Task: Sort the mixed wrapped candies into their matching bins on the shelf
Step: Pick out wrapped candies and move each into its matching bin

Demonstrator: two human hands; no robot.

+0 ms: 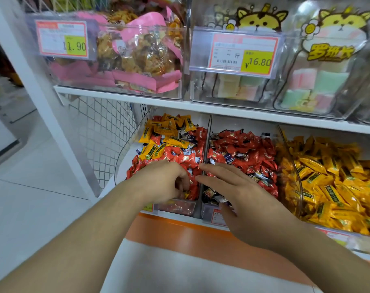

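Left hand (169,180) curls its grip on red candies (192,187) in the mixed bin (124,157). Right hand (239,191) hovers flat, grip open, over the middle bin (207,210)

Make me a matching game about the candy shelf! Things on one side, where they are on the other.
Things:
1. yellow candies bin
2. marshmallow bin
3. mixed candies bin
4. left hand

Places:
A. lower shelf, far left
B. upper shelf, right
C. lower shelf, far right
D. reaching into the mixed candies

Pairs: 1-C, 2-B, 3-A, 4-D
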